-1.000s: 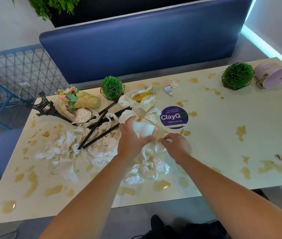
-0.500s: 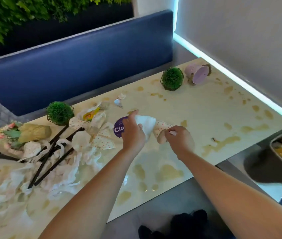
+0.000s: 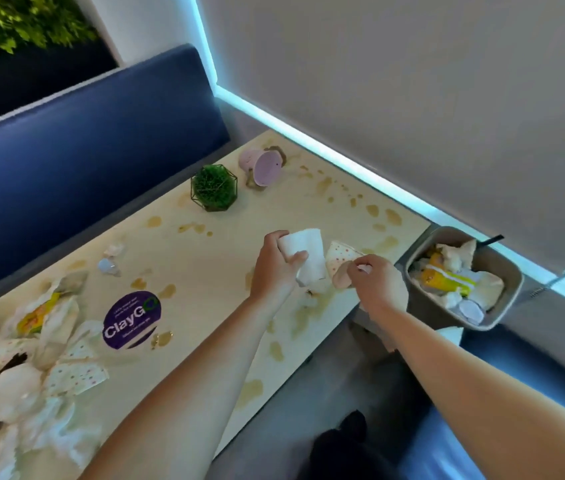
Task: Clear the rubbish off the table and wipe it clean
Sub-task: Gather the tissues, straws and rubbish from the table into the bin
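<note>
"ClayGO" sticker [image 3: 132,319] on table [image 3: 205,258]

Two hands, the left hand [image 3: 276,268] and the right hand [image 3: 376,284], are seen, along with one white paper cup [image 3: 303,259], one spotted paper cup [image 3: 338,259], one bin [image 3: 502,299], one tipped lilac pot [image 3: 262,167] and one purple sticker [image 3: 132,319].

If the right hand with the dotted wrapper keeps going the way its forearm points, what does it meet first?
Likely nothing on the table: the right hand points up and left, past the left hand's white paper cup, though depth is unclear. The grey bin lies off to its right.
</note>
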Demonstrator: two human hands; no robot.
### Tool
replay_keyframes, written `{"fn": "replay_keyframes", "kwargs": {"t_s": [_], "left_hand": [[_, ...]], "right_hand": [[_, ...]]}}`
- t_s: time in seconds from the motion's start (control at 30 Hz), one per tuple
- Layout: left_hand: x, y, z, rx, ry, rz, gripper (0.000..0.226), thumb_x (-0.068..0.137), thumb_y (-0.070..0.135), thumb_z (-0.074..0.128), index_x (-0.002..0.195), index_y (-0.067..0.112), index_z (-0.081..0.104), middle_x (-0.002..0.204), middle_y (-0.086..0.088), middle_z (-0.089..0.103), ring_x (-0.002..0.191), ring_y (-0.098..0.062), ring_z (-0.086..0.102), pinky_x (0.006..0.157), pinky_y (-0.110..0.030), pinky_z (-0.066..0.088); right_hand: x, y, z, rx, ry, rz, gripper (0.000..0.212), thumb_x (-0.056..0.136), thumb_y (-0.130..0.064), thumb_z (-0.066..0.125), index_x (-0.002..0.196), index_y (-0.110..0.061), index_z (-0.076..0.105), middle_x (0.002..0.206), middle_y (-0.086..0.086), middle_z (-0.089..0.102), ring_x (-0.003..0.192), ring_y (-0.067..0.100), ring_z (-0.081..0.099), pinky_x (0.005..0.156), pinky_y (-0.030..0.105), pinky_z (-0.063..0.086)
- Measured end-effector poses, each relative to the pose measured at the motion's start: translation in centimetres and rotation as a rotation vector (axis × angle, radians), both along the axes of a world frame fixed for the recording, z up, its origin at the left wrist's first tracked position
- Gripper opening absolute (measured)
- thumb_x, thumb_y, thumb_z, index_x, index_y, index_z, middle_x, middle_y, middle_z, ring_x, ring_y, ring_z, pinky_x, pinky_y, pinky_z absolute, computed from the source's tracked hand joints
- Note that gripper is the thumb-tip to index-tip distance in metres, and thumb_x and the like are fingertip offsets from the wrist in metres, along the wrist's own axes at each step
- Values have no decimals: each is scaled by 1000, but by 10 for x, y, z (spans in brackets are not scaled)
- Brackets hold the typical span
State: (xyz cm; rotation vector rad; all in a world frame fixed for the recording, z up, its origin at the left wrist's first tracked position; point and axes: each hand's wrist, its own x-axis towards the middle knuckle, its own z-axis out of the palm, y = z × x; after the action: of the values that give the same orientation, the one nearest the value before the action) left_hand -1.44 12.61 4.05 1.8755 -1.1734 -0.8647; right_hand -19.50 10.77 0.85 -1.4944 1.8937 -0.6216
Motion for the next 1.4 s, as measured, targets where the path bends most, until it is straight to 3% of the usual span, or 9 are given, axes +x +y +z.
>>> {"fn": "replay_keyframes", "kwargs": {"t_s": [0.1,0.27,0.47,0.63,0.83,0.97,1.17,1.3,1.4], "left_hand": [[-33,-23,-6,20,31,-30,49,85,26,72,127,22,47,116,2,58,103,-21,60,83,-46,56],[-80,-51,-16,22,74,-70,43,91,24,65,128,18,46,119,2,56,105,-21,60,86,-44,56],[-124,-73,-30,45,64,-161,43,89,26,65,128,29,47,118,3,53,105,-19,57,82,-45,58],[-150,-86,-36,65,58,-181,45,89,24,64,131,26,47,116,4,52,107,-24,59,86,-45,57],[-167,-98,-39,83,86,-207,47,91,21,65,133,21,46,116,3,50,110,-22,57,80,-41,60],[-174,-106,-43,88,74,-220,46,92,23,64,134,23,46,118,4,50,112,-21,55,86,-43,58],[-185,-116,-50,112,42,-248,42,94,26,61,133,25,45,121,3,50,112,-22,54,88,-46,56],[-197,-118,-54,124,10,-285,43,93,26,62,133,24,45,124,1,51,112,-23,55,87,-48,57],[-207,-119,-54,134,34,-302,45,94,24,62,135,23,44,126,2,50,116,-22,53,89,-46,57]], "right_hand": [[-36,-12,-2,-19,6,-56,18,88,-37,57,97,-26,67,105,-3,67,89,19,61,68,32,50],[-84,-26,-9,-5,12,-133,16,89,-36,56,98,-27,67,100,-5,66,75,14,59,58,29,48],[-125,-37,-26,73,19,-205,11,88,-38,54,93,-32,62,88,-7,65,75,16,62,69,41,58],[-152,-52,-37,97,69,-260,12,87,-41,53,94,-33,59,87,-8,66,73,15,63,66,37,59],[-172,-74,-45,43,121,-298,40,86,-44,54,121,-26,59,114,-7,64,81,14,62,58,33,53],[-177,-75,-52,106,55,-295,54,87,-54,56,130,-21,52,109,-4,51,102,21,56,77,41,55],[-181,-63,-65,262,-64,-283,59,85,-44,58,134,-12,45,137,10,37,129,31,34,106,48,37],[-187,-63,-58,195,-194,-310,49,89,-27,56,135,-16,43,140,7,30,132,29,32,109,45,36],[-193,-64,-49,168,-196,-257,58,95,-30,57,147,-21,32,151,6,26,137,26,32,112,41,31]]}}
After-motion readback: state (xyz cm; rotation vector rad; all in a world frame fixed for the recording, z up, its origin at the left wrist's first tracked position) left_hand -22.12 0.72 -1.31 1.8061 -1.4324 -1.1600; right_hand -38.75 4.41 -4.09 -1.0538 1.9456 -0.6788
